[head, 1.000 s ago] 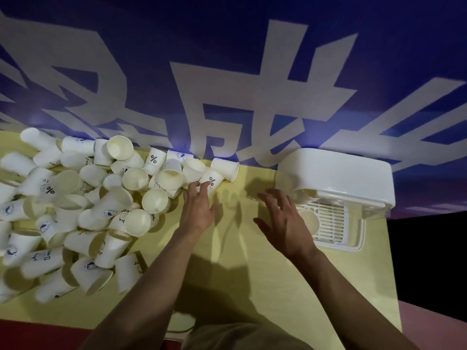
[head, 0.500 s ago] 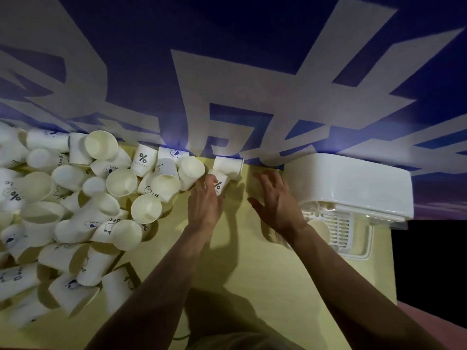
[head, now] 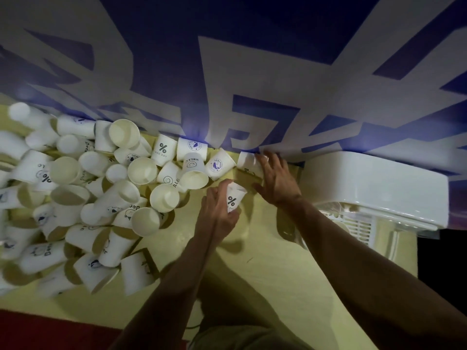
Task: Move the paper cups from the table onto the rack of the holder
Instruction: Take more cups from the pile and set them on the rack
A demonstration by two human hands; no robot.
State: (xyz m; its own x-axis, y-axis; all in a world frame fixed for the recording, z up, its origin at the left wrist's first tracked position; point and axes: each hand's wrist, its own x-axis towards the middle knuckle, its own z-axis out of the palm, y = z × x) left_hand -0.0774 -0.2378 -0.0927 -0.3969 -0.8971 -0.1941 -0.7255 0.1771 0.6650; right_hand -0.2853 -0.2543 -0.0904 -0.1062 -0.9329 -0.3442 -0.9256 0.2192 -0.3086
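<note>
A heap of several white paper cups [head: 121,195] lies over the left half of the yellow table [head: 265,261], most on their sides. My left hand [head: 217,213] grips one cup with a percent mark [head: 233,199], lifted a little off the table. My right hand [head: 276,180] lies over another white cup [head: 246,161] near the back edge, its fingers spread on it. The white holder [head: 374,188] stands at the right, and its slotted rack [head: 361,229] shows beneath the lid with one cup partly hidden behind my right forearm.
A blue banner with big white characters [head: 252,84] hangs right behind the table. The table's right edge runs just past the holder, with dark floor beyond. A red strip [head: 50,329] borders the near edge at lower left.
My left hand has closed round the percent-mark cup and drawn it back toward me. My right hand has reached forward and left onto the cup by the banner.
</note>
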